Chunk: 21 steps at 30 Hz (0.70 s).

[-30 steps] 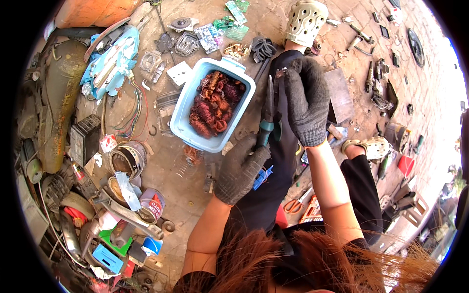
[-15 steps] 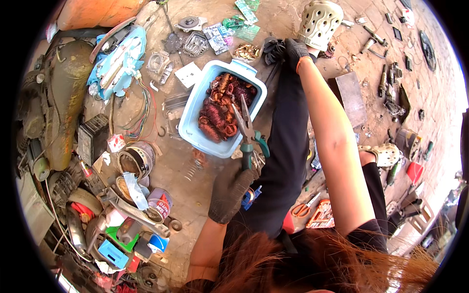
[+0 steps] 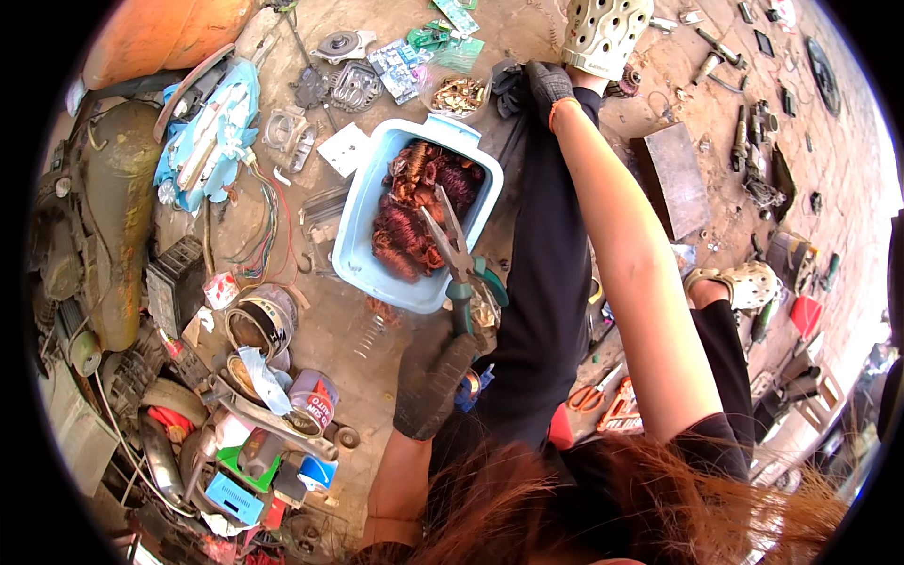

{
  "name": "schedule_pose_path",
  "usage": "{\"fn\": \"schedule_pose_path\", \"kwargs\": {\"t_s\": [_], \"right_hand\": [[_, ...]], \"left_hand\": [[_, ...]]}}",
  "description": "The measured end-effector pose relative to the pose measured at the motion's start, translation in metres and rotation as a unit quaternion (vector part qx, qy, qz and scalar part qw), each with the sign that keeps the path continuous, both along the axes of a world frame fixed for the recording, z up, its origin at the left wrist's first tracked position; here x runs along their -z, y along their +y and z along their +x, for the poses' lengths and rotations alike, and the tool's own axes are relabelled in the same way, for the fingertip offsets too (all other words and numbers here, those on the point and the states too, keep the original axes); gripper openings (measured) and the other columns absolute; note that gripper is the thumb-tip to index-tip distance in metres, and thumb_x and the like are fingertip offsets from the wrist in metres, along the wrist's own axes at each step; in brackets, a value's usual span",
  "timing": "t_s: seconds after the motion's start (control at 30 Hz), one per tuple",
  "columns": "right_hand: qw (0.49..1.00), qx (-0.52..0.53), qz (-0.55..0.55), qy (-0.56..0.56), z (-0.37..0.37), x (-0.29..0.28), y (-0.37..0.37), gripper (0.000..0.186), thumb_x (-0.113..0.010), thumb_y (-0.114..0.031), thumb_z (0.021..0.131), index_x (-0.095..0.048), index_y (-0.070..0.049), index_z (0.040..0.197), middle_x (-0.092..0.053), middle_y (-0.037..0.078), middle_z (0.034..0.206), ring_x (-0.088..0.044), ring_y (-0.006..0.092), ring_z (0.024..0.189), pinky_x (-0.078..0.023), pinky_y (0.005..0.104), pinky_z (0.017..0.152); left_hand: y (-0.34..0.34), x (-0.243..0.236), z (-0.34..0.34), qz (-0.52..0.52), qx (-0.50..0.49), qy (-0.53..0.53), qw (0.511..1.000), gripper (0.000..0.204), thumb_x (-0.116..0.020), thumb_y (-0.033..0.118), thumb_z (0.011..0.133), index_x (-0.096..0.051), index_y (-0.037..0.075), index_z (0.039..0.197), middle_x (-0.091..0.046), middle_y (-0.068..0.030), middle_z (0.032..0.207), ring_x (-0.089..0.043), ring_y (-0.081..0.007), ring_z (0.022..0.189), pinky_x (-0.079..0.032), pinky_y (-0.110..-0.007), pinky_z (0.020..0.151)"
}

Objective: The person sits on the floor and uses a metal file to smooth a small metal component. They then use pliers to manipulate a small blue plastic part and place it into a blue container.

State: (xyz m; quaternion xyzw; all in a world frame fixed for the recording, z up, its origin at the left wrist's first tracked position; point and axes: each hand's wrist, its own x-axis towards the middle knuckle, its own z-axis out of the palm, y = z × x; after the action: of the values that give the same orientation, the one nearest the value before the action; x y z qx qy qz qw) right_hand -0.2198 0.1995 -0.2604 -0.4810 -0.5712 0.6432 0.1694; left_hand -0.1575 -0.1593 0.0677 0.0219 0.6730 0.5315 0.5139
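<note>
My left hand (image 3: 433, 381), in a dark glove, is closed round the pliers (image 3: 460, 268) with green-and-black handles. Their jaws stand apart over the near right rim of a light-blue tub (image 3: 356, 226). Inside the tub lie reddish-brown copper wire coils (image 3: 405, 231). A small blue piece with a copper-coloured ring (image 3: 473, 386) sits beside my left hand. My right hand (image 3: 549, 89), also gloved, rests at my ankle beside the cream clog (image 3: 607, 38). Its fingers are largely hidden next to a black, glove-like bundle (image 3: 509, 87).
Green circuit boards (image 3: 459, 52) and a clear dish of brass-coloured bits (image 3: 459, 96) lie beyond the tub. Cans (image 3: 264, 315) and scrap parts crowd the left. A metal block (image 3: 670, 179), orange-handled scissors (image 3: 591, 395) and loose parts lie to the right.
The whole view has shifted slightly, so most things sit further left. My left hand and the pliers have moved a little left against the tub. My right hand stays at the ankle.
</note>
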Motion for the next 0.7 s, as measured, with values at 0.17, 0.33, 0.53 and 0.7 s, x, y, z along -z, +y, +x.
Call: {"fn": "schedule_pose_path", "kwargs": {"t_s": [0.17,0.33,0.53,0.7], "right_hand": [[0.991,-0.031,0.112,-0.06,0.0,-0.01,-0.005,0.033,-0.057,-0.027,0.087,-0.065,0.004,0.097,-0.067,0.01,0.083,-0.061,0.0187,0.072,-0.048,0.0299,0.066],[0.981,-0.035,0.151,-0.114,-0.002,-0.015,-0.005,0.032,-0.059,-0.026,0.086,-0.066,0.003,0.097,-0.068,0.01,0.078,-0.062,0.0204,0.07,-0.049,0.0332,0.066],[0.997,0.067,0.035,0.005,-0.004,-0.042,-0.026,0.024,-0.06,-0.021,0.085,-0.063,0.002,0.093,-0.064,0.01,0.076,-0.061,0.021,0.066,-0.049,0.0316,0.061],[0.844,0.096,-0.298,0.436,0.033,-0.082,-0.037,0.011,-0.055,-0.006,0.09,-0.053,-0.006,0.101,-0.056,0.006,0.09,-0.054,0.0144,0.072,-0.048,0.0284,0.066]], "left_hand": [[-0.002,-0.003,0.002,0.006,-0.029,-0.021,0.999,0.023,-0.057,0.022,0.087,-0.06,0.001,0.094,-0.054,-0.0019,0.084,-0.048,-0.009,0.074,-0.04,-0.024,0.068],[-0.006,-0.002,0.002,0.003,-0.032,-0.005,0.999,0.023,-0.057,0.021,0.087,-0.06,0.001,0.096,-0.054,-0.0011,0.085,-0.047,-0.0083,0.076,-0.039,-0.024,0.068],[-0.007,-0.006,0.004,-0.007,-0.048,-0.023,0.999,0.023,-0.057,0.021,0.087,-0.059,0.0,0.096,-0.054,-0.0017,0.081,-0.048,-0.0082,0.072,-0.04,-0.024,0.065],[-0.011,-0.008,0.005,0.004,-0.02,-0.028,0.999,0.023,-0.055,0.021,0.088,-0.057,0.0,0.097,-0.054,-0.0042,0.078,-0.049,-0.0098,0.069,-0.04,-0.023,0.062]]}}
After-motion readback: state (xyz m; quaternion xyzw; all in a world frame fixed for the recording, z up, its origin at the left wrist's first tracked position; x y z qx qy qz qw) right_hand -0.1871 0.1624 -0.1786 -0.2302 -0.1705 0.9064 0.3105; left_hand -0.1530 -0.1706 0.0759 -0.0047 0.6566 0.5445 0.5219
